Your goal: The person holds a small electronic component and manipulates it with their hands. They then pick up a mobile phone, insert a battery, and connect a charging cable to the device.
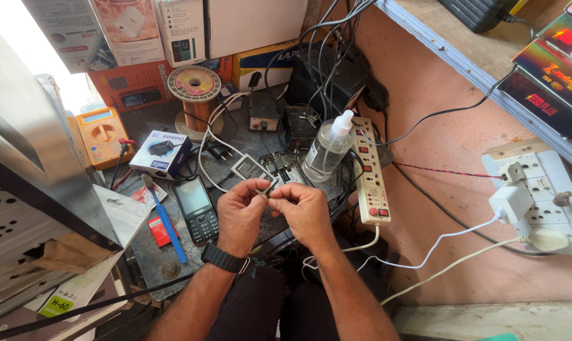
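Item: small dark connector part (270, 187), light, rigid, likely fragile; pinched at its ends between left hand (240, 211) fingers and right hand (306, 211) fingers, above cluttered surface (148, 252).

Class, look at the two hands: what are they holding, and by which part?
Both the left hand and right hand pinch a small thin dark part at its lower end; its kind cannot be told.

both hands (273, 211) pinching small part (270, 187), cluttered workbench (150, 256)

Bare forearms, a black wristwatch (224, 258) on the left wrist, dark trousers (254, 309).
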Available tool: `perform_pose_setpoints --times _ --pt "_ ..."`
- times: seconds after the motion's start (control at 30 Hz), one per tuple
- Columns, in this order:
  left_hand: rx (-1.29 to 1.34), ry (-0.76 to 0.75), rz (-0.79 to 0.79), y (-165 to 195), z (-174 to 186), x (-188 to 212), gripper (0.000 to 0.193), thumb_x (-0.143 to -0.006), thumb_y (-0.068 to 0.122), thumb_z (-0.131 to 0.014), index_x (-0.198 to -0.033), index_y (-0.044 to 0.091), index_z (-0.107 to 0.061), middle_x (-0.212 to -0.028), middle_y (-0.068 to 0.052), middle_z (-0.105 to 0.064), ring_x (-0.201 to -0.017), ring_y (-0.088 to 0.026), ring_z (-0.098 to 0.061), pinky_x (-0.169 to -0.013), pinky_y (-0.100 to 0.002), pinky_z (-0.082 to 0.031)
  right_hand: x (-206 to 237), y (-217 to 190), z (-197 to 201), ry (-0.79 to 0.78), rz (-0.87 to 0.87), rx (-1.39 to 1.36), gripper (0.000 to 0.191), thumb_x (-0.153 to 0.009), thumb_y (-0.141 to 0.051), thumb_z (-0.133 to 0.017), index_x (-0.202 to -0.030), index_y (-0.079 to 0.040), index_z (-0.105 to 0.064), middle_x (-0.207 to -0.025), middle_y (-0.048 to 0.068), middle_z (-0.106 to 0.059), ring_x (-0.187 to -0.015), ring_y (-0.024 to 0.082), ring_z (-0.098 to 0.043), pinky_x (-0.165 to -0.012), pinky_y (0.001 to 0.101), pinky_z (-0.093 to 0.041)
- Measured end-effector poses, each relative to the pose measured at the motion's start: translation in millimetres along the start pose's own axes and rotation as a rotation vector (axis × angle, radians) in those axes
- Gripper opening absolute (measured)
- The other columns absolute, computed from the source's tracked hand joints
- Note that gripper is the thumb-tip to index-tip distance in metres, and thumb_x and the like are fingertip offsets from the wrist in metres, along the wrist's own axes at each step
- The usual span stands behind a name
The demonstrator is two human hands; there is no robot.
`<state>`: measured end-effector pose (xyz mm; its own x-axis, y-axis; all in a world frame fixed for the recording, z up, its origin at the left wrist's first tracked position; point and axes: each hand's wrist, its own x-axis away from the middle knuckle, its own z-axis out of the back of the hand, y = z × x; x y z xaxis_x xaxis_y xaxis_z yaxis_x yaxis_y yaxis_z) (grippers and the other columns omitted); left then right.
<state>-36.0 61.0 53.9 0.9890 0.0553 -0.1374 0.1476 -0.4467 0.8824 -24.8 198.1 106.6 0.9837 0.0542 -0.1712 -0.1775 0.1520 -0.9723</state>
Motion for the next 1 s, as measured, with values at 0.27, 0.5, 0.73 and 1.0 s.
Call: perform_pose_setpoints --times 0.27,0.5,0.73,1.0 --pt "0.023 -0.004 0.014 -0.4 -0.2 -0.1 0.023 -0.09 -0.008 -0.059 -0.11 -0.005 -0.07 -0.088 -0.004 -0.071 -0.074 -0.006 -0.064 -0.065 -0.02 -0.052 -0.3 3.9 0.8 -0.001 -0.003 -0.015 0.006 -0.086 0.002 -0.075 -0.092 0.003 -0.076 -0.08 0.008 -0.076 -0.067 0.011 -0.07 -0.061 0.0232 -0.059" --pt "0.041 -0.011 0.014 -4.4 0.7 -0.1 0.023 -0.09 -0.008 -0.059 -0.11 -0.005 -0.07 -0.088 -0.004 -0.071 -0.073 -0.005 -0.063 -0.064 -0.019 -0.052 0.0 5.8 1.3 -0.003 -0.005 -0.024 0.006 -0.086 0.002 -0.076 -0.092 0.003 -0.076 -0.081 0.008 -0.076 -0.067 0.011 -0.07 -0.061 0.0231 -0.059" --pt "0.048 -0.013 0.011 -5.1 0.6 -0.7 0.023 -0.09 -0.008 -0.059 -0.111 -0.005 -0.07 -0.088 -0.004 -0.071 -0.073 -0.005 -0.063 -0.064 -0.019 -0.051 -0.3 3.9 1.9 0.003 0.004 0.0 0.007 -0.085 0.002 -0.076 -0.092 0.003 -0.076 -0.081 0.008 -0.076 -0.067 0.011 -0.07 -0.061 0.0231 -0.059" --pt "0.027 -0.017 0.0 -2.5 -0.7 -1.5 0.023 -0.09 -0.008 -0.061 -0.111 -0.005 -0.07 -0.09 -0.005 -0.072 -0.076 -0.006 -0.065 -0.066 -0.019 -0.053 -1.3 1.8 1.5 0.008 -0.012 0.0 0.006 -0.086 0.002 -0.075 -0.092 0.003 -0.076 -0.08 0.008 -0.076 -0.067 0.011 -0.071 -0.061 0.0232 -0.059"
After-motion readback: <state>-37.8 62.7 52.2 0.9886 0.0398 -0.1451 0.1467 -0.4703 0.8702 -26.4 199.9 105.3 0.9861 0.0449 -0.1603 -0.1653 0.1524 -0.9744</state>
